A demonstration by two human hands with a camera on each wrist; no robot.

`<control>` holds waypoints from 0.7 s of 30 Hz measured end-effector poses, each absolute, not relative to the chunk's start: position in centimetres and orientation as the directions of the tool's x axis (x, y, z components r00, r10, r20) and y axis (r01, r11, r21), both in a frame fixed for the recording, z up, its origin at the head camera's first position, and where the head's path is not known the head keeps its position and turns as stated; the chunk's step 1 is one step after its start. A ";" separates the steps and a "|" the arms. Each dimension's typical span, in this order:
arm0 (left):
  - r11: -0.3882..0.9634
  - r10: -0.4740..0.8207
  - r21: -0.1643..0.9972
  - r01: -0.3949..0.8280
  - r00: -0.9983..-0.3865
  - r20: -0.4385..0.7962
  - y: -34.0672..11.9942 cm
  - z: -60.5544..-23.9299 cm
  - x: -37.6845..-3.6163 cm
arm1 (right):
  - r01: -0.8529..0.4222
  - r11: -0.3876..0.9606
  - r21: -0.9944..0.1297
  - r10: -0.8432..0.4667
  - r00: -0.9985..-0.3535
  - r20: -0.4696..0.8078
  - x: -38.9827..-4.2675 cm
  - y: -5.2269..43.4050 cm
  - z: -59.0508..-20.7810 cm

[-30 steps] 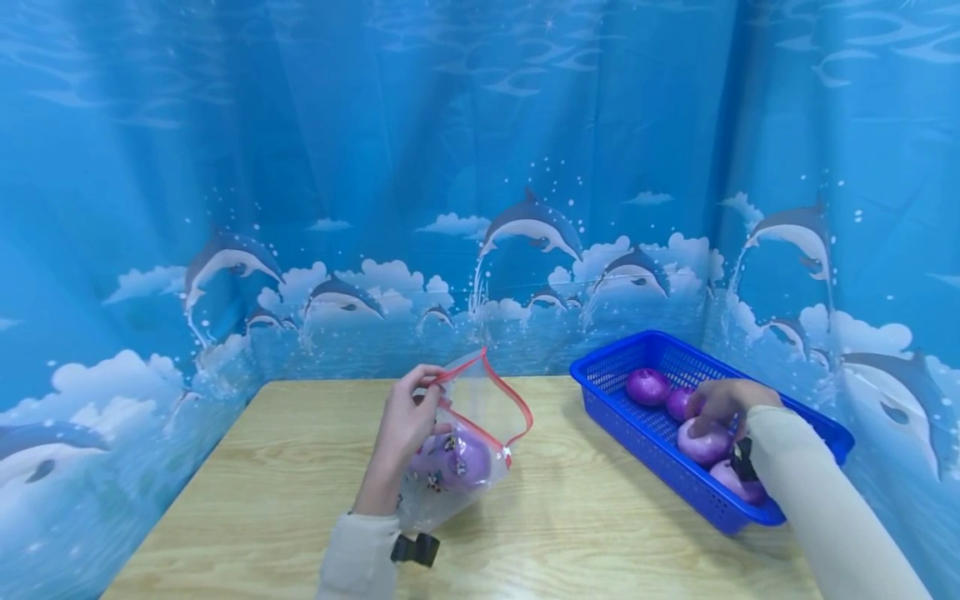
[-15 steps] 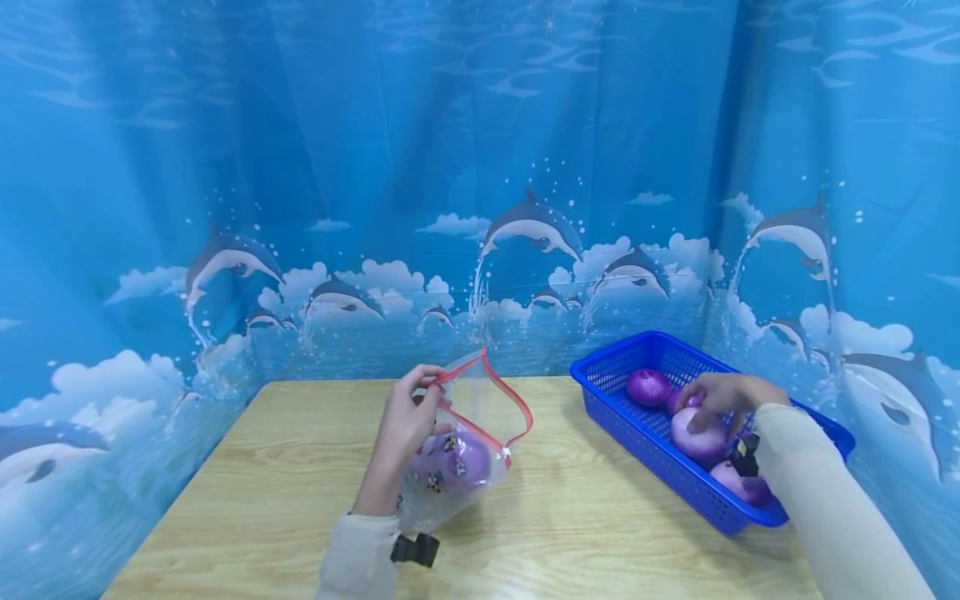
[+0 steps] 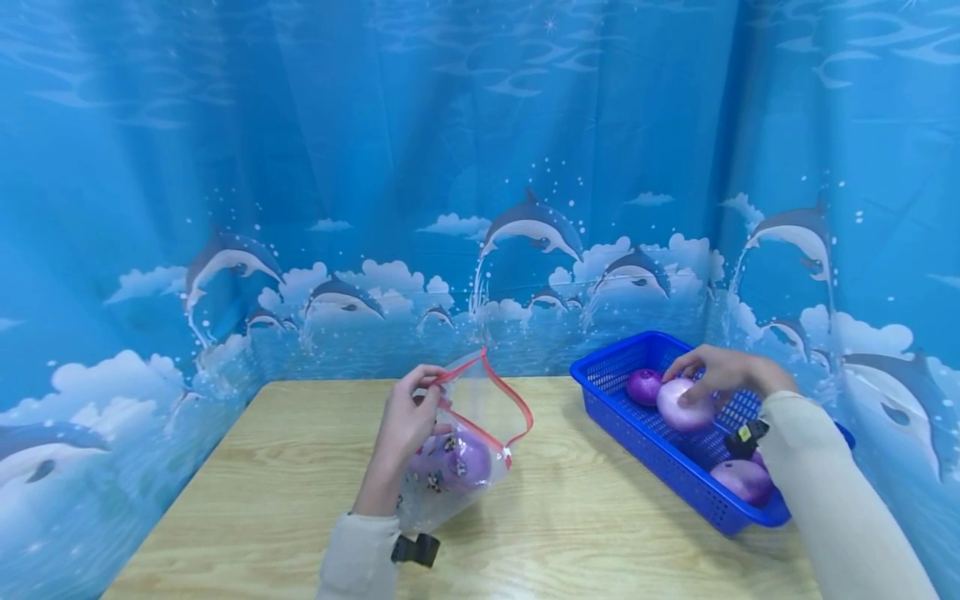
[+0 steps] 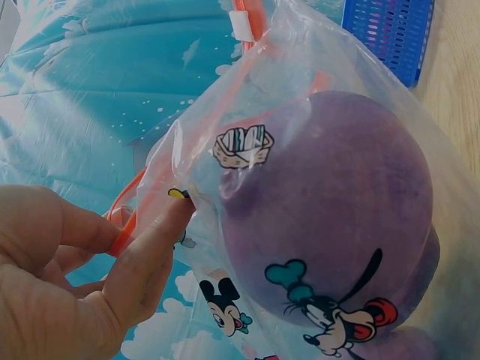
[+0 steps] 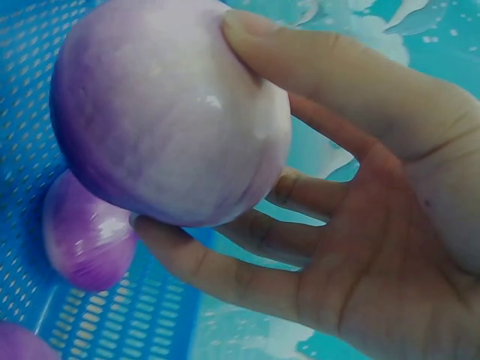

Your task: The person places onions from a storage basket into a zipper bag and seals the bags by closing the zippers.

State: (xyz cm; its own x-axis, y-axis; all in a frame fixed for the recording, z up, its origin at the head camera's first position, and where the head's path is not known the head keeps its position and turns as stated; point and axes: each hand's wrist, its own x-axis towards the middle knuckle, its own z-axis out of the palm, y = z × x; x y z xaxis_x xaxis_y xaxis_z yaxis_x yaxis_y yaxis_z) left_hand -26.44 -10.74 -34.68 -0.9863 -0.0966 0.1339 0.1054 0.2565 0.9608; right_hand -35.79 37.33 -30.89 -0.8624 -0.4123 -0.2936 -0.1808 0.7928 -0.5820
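Note:
My left hand (image 3: 405,421) pinches the red zip rim of a clear printed plastic bag (image 3: 480,433) standing open on the wooden table (image 3: 262,483). Purple onions (image 4: 330,210) sit inside the bag. My right hand (image 3: 723,375) grips a pale purple onion (image 3: 684,406) and holds it lifted above the blue basket (image 3: 637,433). In the right wrist view my fingers and thumb curl around that onion (image 5: 169,112), with another onion (image 5: 86,236) below it in the basket.
More purple onions lie in the basket, one at the far end (image 3: 647,386) and one at the near end (image 3: 738,481). A blue dolphin-print curtain (image 3: 480,208) closes in the table at the back and both sides.
My right hand closed around a pale onion in the basket and lifted it up and to the left. The left hand and bag have not moved.

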 end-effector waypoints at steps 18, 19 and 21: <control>0.247 -0.083 0.963 0.112 -0.987 0.136 -10.8 -34.7 -26.5 | -0.335 0.751 -0.569 -0.506 -0.845 -0.171 -35.2 32.9 -28.0; 0.247 -0.083 0.963 0.111 -0.987 0.135 -10.7 -34.7 -26.5 | -0.344 0.748 -0.567 -0.513 -0.842 -0.166 -35.1 32.6 -27.9; 0.246 -0.084 0.963 0.109 -0.987 0.134 -10.7 -34.7 -26.5 | -0.361 0.746 -0.560 -0.523 -0.838 -0.157 -35.0 31.9 -27.6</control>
